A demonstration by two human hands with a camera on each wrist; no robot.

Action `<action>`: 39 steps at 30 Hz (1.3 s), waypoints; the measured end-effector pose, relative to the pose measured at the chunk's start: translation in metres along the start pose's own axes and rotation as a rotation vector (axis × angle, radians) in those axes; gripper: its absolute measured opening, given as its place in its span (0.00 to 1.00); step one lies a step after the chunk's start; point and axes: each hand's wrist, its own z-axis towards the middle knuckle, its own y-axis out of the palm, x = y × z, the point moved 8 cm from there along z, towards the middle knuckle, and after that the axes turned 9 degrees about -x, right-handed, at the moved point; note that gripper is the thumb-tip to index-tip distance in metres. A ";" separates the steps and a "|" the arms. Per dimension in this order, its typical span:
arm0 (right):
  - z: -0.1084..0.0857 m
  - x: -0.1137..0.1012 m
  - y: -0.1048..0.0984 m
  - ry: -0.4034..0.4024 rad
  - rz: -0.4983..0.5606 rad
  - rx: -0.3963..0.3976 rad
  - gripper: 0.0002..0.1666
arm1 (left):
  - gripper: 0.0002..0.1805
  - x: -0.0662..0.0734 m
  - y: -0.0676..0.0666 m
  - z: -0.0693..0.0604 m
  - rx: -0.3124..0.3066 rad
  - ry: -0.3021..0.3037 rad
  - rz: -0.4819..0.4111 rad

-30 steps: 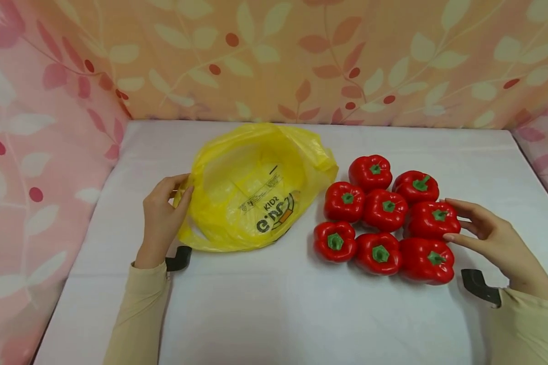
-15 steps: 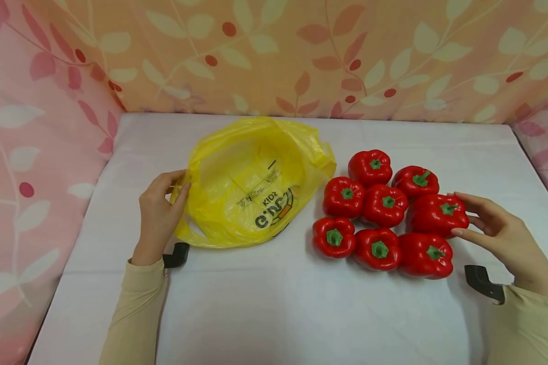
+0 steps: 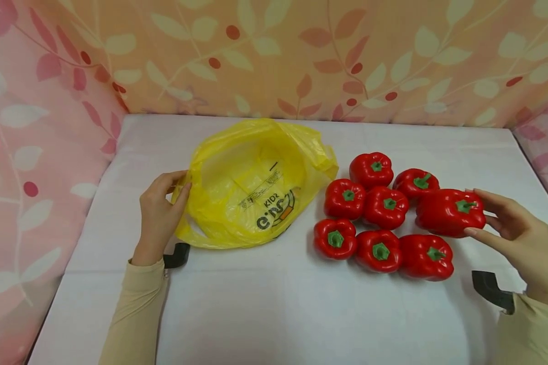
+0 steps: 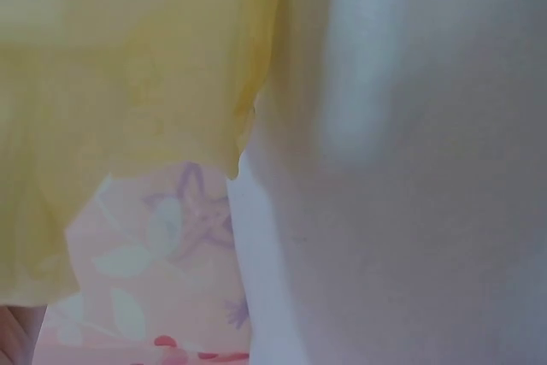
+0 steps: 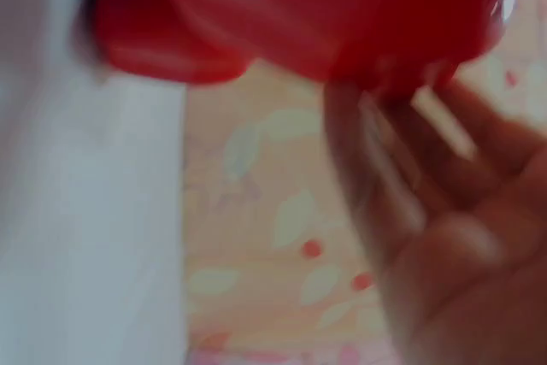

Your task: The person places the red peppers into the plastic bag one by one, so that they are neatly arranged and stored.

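On the left, my left hand (image 3: 162, 213) pinches the near-left rim of a yellow plastic bag (image 3: 251, 203), whose wide mouth faces up and toward me. The left wrist view shows the bag's thin yellow wall (image 4: 128, 91) close up. At the right, my right hand (image 3: 513, 228) grips a red bell pepper (image 3: 447, 213) by its stem end, between thumb and fingers. That pepper lies tilted on its side and looks raised above the table. In the right wrist view the fingers (image 5: 367, 151) touch the pepper's end.
Several other red bell peppers (image 3: 385, 208) with green stems stand in a cluster just left of the right hand. A white cloth (image 3: 274, 304) covers the table. Floral curtains (image 3: 274, 61) rise behind the table and at both sides.
My right hand has drawn its pepper rightward, away from the cluster. A gap has opened between it and the front pepper. The left hand and the bag have stayed nearly still.
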 end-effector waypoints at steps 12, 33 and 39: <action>0.001 -0.085 0.012 -0.172 0.092 0.138 0.42 | 0.12 0.002 0.001 -0.002 -0.013 0.022 0.017; 0.025 -0.192 0.173 -0.285 0.308 -0.221 0.39 | 0.13 0.002 0.001 -0.004 -0.036 0.045 0.003; 0.034 -0.203 0.191 -0.305 0.332 -0.211 0.40 | 0.12 0.000 -0.001 -0.003 -0.024 0.053 0.007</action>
